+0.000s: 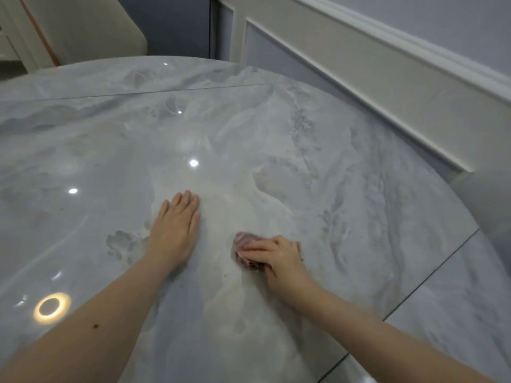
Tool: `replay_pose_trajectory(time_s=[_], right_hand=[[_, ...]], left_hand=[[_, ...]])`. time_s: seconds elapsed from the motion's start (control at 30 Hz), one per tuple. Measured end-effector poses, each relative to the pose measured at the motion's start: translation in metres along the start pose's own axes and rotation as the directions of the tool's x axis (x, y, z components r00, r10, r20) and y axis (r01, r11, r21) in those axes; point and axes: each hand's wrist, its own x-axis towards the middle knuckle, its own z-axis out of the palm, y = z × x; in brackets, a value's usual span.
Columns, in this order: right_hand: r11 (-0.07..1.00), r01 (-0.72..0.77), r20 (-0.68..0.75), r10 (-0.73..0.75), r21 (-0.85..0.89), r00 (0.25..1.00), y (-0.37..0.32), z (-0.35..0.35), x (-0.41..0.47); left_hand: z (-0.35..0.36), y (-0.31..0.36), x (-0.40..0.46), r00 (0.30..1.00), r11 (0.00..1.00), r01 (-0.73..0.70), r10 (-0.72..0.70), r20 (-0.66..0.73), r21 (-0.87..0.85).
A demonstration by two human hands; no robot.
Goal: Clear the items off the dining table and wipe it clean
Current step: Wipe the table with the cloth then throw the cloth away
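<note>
we are pressing the cloth under our curled right hand, left hand lying flat and empty on the table, and should be wiping firmly toward its edge.

No readable text, labels, brands, numbers or signs anywhere in view. Checked the marble-look table top: only veining and light reflections. The crumpled cloth on the table shows no print or tag. The panelled wall beyond the table's far edge is plain, and so is the chair back past the table's far-left edge.
</note>
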Motion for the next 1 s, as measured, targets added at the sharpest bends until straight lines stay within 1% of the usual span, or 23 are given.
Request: replay_pose_trajectory(time_s=[0.03,0.1,0.13,0.17,0.2,0.23,0.3,0.33,0.37,0.4,0.43,0.47,0.5,0.53,0.57,0.6,0.63,0.7,0.73,0.8,0.9,0.97,1.0], right_hand=[[0.998,-0.017,0.022,0.015,0.062,1.000,0.002,-0.004,0.001],[0.976,-0.166,-0.056,0.176,0.141,0.983,0.024,-0.018,0.021],[0.950,-0.275,-0.127,0.294,0.145,0.947,0.045,-0.025,0.035],[0.915,-0.381,-0.165,0.399,0.132,0.902,0.063,-0.032,0.048],[0.884,-0.460,-0.150,0.468,0.082,0.871,0.076,-0.038,0.057],[0.863,-0.505,-0.091,0.503,-0.003,0.860,0.085,-0.039,0.062],[0.828,-0.516,0.028,0.534,-0.222,0.845,0.089,-0.032,0.065],[0.816,-0.500,0.037,0.532,-0.291,0.846,0.091,-0.027,0.065],[0.811,-0.489,0.007,0.518,-0.320,0.855,0.093,-0.025,0.069],[0.806,-0.497,-0.036,0.514,-0.321,0.857,0.096,-0.025,0.077],[0.790,-0.534,-0.076,0.538,-0.302,0.839,0.100,-0.025,0.087],[0.759,-0.592,-0.097,0.591,-0.269,0.801,0.105,-0.023,0.100],[0.707,-0.676,-0.102,0.672,-0.210,0.734,0.111,-0.023,0.116],[0.638,-0.759,-0.102,0.753,-0.132,0.651,0.117,-0.023,0.131],[0.569,-0.819,-0.096,0.814,-0.068,0.573,0.121,-0.020,0.148],[0.519,-0.854,-0.106,0.848,-0.030,0.519,0.125,-0.018,0.162],[0.484,-0.875,-0.114,0.869,-0.010,0.482,0.127,-0.017,0.174],[0.441,-0.898,-0.097,0.893,-0.004,0.439,0.131,-0.017,0.194],[0.439,-0.898,-0.072,0.895,-0.033,0.440,0.135,-0.020,0.202],[0.474,-0.877,-0.015,0.879,-0.079,0.476,0.140,-0.027,0.217],[0.580,-0.804,0.067,0.814,-0.131,0.577,0.146,-0.029,0.229],[0.651,-0.749,0.095,0.759,-0.123,0.644,0.146,-0.023,0.227],[0.709,-0.698,0.103,0.706,-0.102,0.701,0.145,-0.018,0.225]], left_hand=[[0.000,0.005,0.001,1.000,1.000,-0.006,0.006,-0.001,-0.012],[0.002,0.016,0.010,0.998,0.998,-0.061,0.061,-0.001,-0.015],[0.003,0.020,0.017,0.996,0.996,-0.089,0.089,-0.006,-0.007],[0.006,0.023,0.021,0.995,0.995,-0.102,0.102,-0.009,-0.003],[0.007,0.023,0.024,0.995,0.995,-0.101,0.101,-0.009,-0.001],[0.010,0.024,0.026,0.995,0.995,-0.097,0.097,-0.009,-0.001],[0.014,0.023,0.026,0.996,0.996,-0.091,0.091,-0.015,0.012],[0.016,0.023,0.026,0.996,0.996,-0.090,0.090,-0.023,0.025],[0.016,0.023,0.028,0.995,0.995,-0.090,0.092,-0.032,0.036],[0.018,0.022,0.028,0.996,0.995,-0.089,0.090,-0.027,0.048],[0.019,0.022,0.028,0.995,0.994,-0.093,0.095,-0.023,0.065],[0.018,0.021,0.029,0.995,0.992,-0.097,0.099,-0.022,0.085],[0.018,0.022,0.028,0.994,0.990,-0.100,0.103,-0.024,0.097],[0.017,0.023,0.027,0.994,0.989,-0.106,0.110,-0.026,0.101],[0.017,0.023,0.027,0.993,0.988,-0.108,0.112,-0.030,0.109],[0.017,0.024,0.027,0.993,0.987,-0.110,0.114,-0.035,0.114],[0.017,0.024,0.028,0.992,0.987,-0.113,0.119,-0.044,0.118],[0.018,0.023,0.028,0.991,0.987,-0.116,0.123,-0.056,0.115],[0.018,0.023,0.028,0.992,0.987,-0.111,0.118,-0.053,0.116],[0.019,0.023,0.027,0.993,0.988,-0.100,0.107,-0.053,0.120],[0.019,0.021,0.028,0.993,0.988,-0.099,0.106,-0.049,0.119],[0.020,0.019,0.029,0.992,0.986,-0.105,0.112,-0.048,0.128],[0.021,0.017,0.029,0.992,0.986,-0.109,0.116,-0.043,0.129]])
